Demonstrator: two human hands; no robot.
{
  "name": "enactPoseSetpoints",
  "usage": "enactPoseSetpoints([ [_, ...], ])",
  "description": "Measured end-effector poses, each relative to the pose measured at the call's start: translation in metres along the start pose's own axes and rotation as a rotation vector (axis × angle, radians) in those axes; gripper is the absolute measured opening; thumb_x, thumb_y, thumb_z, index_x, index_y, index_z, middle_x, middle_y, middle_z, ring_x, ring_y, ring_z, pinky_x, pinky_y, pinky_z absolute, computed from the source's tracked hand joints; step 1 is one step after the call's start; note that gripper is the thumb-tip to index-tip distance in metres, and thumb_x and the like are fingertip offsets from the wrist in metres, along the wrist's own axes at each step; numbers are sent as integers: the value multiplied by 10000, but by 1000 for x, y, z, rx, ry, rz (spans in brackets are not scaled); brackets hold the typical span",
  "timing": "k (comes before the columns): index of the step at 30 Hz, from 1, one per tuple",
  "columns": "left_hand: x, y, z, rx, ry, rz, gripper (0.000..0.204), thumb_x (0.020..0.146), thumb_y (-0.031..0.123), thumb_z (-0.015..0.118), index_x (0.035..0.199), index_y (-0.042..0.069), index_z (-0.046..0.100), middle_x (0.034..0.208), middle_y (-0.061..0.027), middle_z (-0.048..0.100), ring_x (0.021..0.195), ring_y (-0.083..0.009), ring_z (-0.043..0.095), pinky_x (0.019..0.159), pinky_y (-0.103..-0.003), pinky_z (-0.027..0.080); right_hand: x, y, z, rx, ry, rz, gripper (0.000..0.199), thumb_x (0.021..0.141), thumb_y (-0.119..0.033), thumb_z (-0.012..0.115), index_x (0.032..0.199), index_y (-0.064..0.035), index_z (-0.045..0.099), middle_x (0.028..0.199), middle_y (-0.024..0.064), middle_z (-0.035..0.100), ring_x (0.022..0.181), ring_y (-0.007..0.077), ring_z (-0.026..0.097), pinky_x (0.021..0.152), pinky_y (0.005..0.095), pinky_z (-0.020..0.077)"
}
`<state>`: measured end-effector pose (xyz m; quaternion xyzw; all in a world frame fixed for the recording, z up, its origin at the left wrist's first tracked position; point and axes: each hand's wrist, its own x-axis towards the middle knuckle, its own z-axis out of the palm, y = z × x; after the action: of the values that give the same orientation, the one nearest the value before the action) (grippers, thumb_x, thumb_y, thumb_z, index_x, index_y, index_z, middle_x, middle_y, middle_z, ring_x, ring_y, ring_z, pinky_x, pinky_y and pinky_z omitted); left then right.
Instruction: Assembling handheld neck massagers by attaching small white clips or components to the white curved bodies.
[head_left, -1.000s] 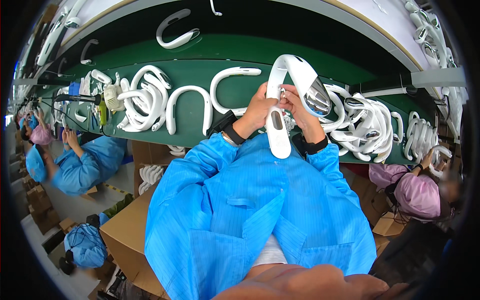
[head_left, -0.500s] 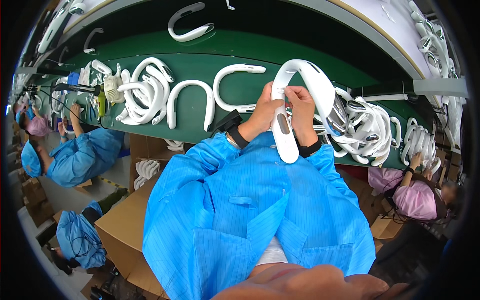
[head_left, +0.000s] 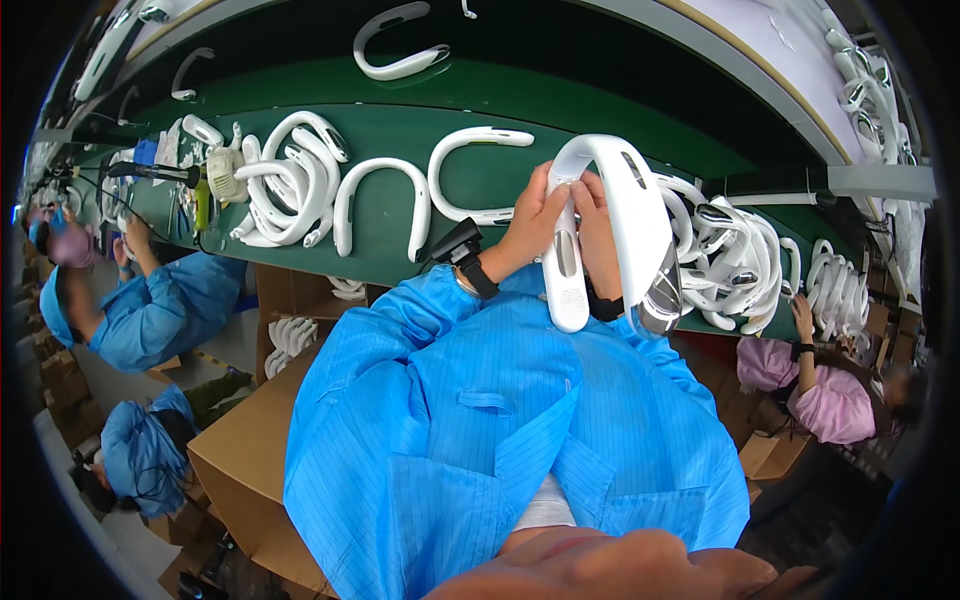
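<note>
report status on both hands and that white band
Left hand, right hand: both holding white curved band. Band held in front of blue smock. Piled bands to its right.

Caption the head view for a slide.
Left hand gripping a curved white device, right hand close against it, at a green workbench bearing heaps of similar pieces.

Grn bench (head_left: 390,137) carries wht U-shaped pcs (head_left: 421,210), some piled.

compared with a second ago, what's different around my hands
The held white band has turned, its silver end swinging down toward the blue coat. The left grip and right grip are still on it; nothing visibly let go. The heaped white bands at left stay on the green table.
</note>
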<state>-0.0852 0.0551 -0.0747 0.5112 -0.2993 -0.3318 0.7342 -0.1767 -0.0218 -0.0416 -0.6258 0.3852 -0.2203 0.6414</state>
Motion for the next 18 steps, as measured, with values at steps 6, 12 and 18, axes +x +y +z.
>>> enactPoseSetpoints([
  [6, -3, 15, -2, 116, 8, 47, 353, 926, 150, 448, 1240, -6, 406, 1019, -101, 579, 883, -141, 578, 749, -271, 476, 7, 3, -6, -43, -87, 4, 264, 916, -131, 496, 1137, -2, 560, 1026, 96, 589, 895, 151, 551, 827, 273, 437],
  [12, -5, 31, -4, 245, 37, 181, 334, 903, 128, 467, 1201, -19, 441, 988, -130, 596, 869, -172, 594, 748, -288, 472, -3, -30, 7, 81, -112, 39, 262, 919, -139, 500, 1129, 2, 568, 1034, 113, 598, 929, 156, 557, 879, 276, 428],
  [18, -4, 32, 1, 193, 60, 188, 322, 914, 138, 451, 1197, -16, 443, 965, -113, 597, 849, -159, 578, 748, -280, 460, 2, -22, 6, 122, -16, -19, 239, 915, -150, 506, 1071, 16, 580, 986, 110, 608, 856, 136, 573, 766, 257, 467],
])
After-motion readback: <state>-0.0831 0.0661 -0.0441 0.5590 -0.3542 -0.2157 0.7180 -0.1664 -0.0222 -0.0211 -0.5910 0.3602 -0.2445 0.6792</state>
